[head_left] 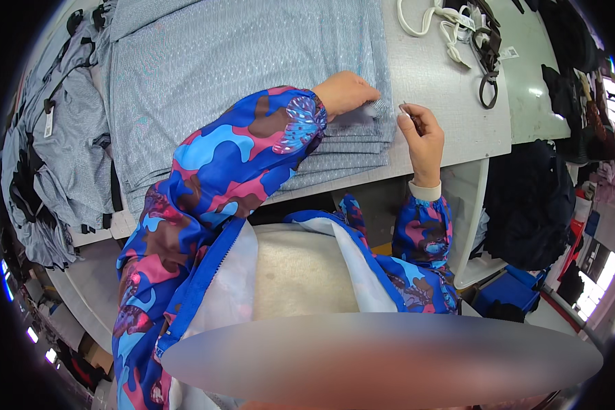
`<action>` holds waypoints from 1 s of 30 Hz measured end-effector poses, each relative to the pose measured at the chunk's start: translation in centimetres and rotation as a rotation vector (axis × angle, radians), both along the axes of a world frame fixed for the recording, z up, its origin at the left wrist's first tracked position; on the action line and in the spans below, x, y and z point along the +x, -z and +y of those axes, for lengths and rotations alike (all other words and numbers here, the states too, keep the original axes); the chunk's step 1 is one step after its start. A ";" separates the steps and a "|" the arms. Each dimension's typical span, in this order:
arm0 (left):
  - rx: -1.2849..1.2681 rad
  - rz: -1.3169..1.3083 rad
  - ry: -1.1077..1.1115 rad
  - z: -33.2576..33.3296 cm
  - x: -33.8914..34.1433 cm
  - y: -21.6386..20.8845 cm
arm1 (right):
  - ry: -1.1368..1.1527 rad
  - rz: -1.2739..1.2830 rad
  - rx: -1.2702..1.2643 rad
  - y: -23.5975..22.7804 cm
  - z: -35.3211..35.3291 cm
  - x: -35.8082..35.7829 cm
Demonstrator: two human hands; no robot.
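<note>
A stack of folded grey striped fabric (253, 58) lies on the pale table in front of me. My left hand (347, 93) rests over its right edge, fingers curled and pressed together toward the cloth; what they pinch, if anything, is hidden. Just right of the stack, my right hand (422, 140) is closed in a pinch. A small, thin, metallic-looking piece (404, 109) shows at its fingertips, too small to name. The two hands are a short way apart.
Grey garments with black straps and tags (72, 143) are heaped at the left. White cords (451, 34) and dark brown straps (486, 58) lie at the back right. A dark cloth pile (529, 205) and a blue bin (504, 295) are right of the table (451, 126).
</note>
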State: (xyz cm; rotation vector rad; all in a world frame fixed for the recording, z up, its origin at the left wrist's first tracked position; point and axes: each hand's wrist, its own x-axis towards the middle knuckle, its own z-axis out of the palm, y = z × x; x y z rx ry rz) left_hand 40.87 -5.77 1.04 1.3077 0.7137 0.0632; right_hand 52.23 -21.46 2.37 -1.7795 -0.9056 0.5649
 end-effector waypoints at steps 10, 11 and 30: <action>-0.111 -0.070 -0.142 0.8 0.1 0.9 | -0.099 0.379 -0.014 0.3 0.8 -1.0; -0.109 -0.071 -0.142 0.9 0.0 0.9 | -0.095 0.388 -0.028 0.4 1.0 -0.9; 0.023 0.018 -0.183 2.1 0.4 3.0 | -0.071 -0.187 -0.181 -0.8 3.7 -2.5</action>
